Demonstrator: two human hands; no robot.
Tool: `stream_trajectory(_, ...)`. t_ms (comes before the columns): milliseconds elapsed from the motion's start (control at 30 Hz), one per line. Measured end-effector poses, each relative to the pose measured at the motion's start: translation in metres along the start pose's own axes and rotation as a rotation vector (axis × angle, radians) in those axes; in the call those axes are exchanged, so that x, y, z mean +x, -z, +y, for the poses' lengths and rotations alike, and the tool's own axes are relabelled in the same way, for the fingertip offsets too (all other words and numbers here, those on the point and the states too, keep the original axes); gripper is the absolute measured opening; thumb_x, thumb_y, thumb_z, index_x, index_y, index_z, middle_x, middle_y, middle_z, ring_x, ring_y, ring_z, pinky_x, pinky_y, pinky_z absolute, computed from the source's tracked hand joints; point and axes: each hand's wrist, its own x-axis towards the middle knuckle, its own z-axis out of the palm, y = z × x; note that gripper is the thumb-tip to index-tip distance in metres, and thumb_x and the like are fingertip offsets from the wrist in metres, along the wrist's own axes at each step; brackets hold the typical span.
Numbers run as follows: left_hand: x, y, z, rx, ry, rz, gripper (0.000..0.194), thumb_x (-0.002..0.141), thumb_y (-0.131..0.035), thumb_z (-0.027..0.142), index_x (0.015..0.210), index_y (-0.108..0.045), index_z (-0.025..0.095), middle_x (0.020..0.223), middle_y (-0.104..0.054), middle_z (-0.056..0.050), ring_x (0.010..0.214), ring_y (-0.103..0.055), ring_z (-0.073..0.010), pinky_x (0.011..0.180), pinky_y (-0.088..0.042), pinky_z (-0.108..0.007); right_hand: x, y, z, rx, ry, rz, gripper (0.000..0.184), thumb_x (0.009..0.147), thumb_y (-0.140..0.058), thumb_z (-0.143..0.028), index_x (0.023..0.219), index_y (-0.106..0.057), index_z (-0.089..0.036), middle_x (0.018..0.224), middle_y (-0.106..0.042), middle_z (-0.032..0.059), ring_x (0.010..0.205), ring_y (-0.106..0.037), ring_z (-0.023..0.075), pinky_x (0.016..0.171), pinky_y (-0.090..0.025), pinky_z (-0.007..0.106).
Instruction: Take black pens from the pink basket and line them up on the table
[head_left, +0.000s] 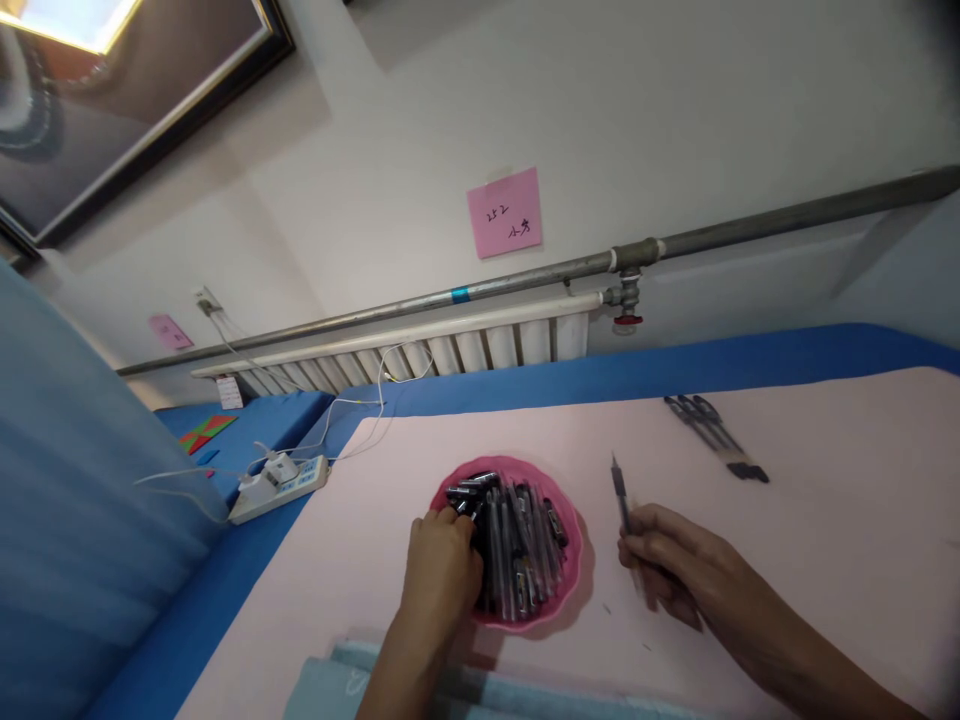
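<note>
A pink bowl (574, 520) full of several dark pens stands on the pink table sheet (825, 520). My left hand (442, 570) reaches into the bowl's left side, its fingers curled over the pens there. My right hand (667, 565) rests on the sheet to the right of the bowl and pinches a single pen (621, 500) that points away from me. A few finished pens (716, 435) lie together farther back on the right.
A white power strip (277, 485) with cables lies on the blue table edge at left. A radiator (420, 350) and a metal pipe (787, 215) run along the wall behind. A blue partition (67, 500) stands at left.
</note>
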Motion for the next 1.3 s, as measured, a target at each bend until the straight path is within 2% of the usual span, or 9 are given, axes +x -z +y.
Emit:
stream_trajectory(167, 0.002, -0.002, 0.004, 0.053, 0.043, -0.021, 0.028, 0.07, -0.044, 0.01, 0.086, -0.066, 0.016, 0.095, -0.065, -0.012, 0.091, -0.055, -0.0259, 0.075, -0.035, -0.037, -0.002, -0.002, -0.004, 0.02, 0.009, -0.003, 0.014, 0.069, -0.053, -0.032, 0.063, -0.047, -0.02, 0.047, -0.048, -0.0044, 0.037, -0.034, 0.0057, 0.036, -0.019, 0.022)
stream_trajectory(467, 0.007, -0.007, 0.005, 0.142, 0.027, -0.027, 0.035, 0.077, -0.035, 0.008, 0.086, -0.067, 0.015, 0.094, -0.065, -0.014, 0.09, -0.056, -0.0265, 0.073, -0.036, -0.038, -0.006, -0.005, -0.009, 0.039, 0.056, -0.011, 0.012, 0.068, -0.053, -0.029, 0.062, -0.049, -0.02, 0.049, -0.051, -0.0042, 0.038, -0.033, 0.0055, 0.038, -0.02, 0.022)
stream_trajectory(833, 0.008, -0.006, 0.002, 0.114, -0.014, -0.04, 0.024, 0.072, -0.044, 0.01, 0.082, -0.066, 0.014, 0.093, -0.064, -0.013, 0.089, -0.056, -0.025, 0.076, -0.037, -0.036, -0.002, -0.002, -0.003, 0.018, 0.08, -0.051, 0.009, 0.07, -0.051, -0.028, 0.065, -0.049, -0.02, 0.044, -0.049, -0.006, 0.035, -0.032, 0.0045, 0.036, -0.019, 0.021)
stream_trajectory(967, 0.004, -0.004, -0.012, -0.17, -0.013, 0.046, 0.013, 0.071, -0.05, 0.013, 0.074, -0.062, 0.017, 0.086, -0.063, -0.008, 0.083, -0.056, -0.0197, 0.072, -0.038, -0.029, 0.0, -0.001, -0.003, -0.005, 0.112, -0.058, 0.01, 0.07, -0.05, -0.028, 0.066, -0.05, -0.019, 0.042, -0.046, -0.0065, 0.035, -0.034, 0.0052, 0.036, -0.021, 0.021)
stream_trajectory(1100, 0.0, -0.002, -0.022, -0.686, 0.113, 0.034, 0.004, 0.069, -0.055, 0.02, 0.071, -0.058, 0.018, 0.068, -0.06, -0.001, 0.066, -0.054, -0.0151, 0.061, -0.038, -0.026, 0.0, -0.001, -0.004, -0.021, 0.11, -0.057, 0.01, 0.071, -0.05, -0.027, 0.065, -0.049, -0.019, 0.042, -0.047, -0.0069, 0.036, -0.035, 0.0052, 0.036, -0.023, 0.02)
stream_trajectory(1200, -0.002, -0.001, -0.017, -1.096, 0.123, -0.003, 0.011, 0.064, -0.062, 0.025, 0.066, -0.053, 0.018, 0.059, -0.054, 0.004, 0.057, -0.05, -0.0118, 0.055, -0.037, -0.023, -0.001, -0.002, -0.004, -0.001, 0.099, -0.061, 0.011, 0.072, -0.05, -0.028, 0.065, -0.048, -0.019, 0.042, -0.047, -0.007, 0.035, -0.035, 0.005, 0.035, -0.024, 0.02)
stream_trajectory(1300, -0.005, 0.0, -0.005, -1.355, 0.093, -0.084, 0.023, 0.06, -0.068, 0.024, 0.08, -0.059, 0.018, 0.064, -0.055, 0.004, 0.058, -0.05, -0.0104, 0.057, -0.04, -0.023, -0.003, -0.003, -0.003, 0.023, 0.088, -0.073, 0.013, 0.073, -0.05, -0.03, 0.065, -0.048, -0.019, 0.043, -0.049, -0.0063, 0.035, -0.037, 0.0053, 0.035, -0.023, 0.019)
